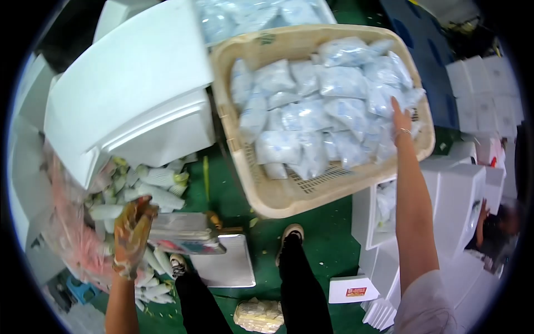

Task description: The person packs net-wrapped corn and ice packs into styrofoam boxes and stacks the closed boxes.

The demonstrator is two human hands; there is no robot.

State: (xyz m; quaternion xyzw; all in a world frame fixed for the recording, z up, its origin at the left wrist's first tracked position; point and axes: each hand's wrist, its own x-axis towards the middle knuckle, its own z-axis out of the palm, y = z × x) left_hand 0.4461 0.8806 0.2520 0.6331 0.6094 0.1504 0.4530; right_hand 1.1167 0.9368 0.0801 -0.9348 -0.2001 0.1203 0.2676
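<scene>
Right hand (401,118) reaching over ice packs (345,82) in a beige basket (289,209), its grip unclear, gloved left hand (132,231) partly open beside wrapped vegetables (158,186), white foam boxes (161,125) around, green floor (325,242) below.

Cream basket (278,207); translucent packs (338,82), seemingly printed pale blue; green floor (328,234); white lid (133,72); black trousers (303,278).
</scene>
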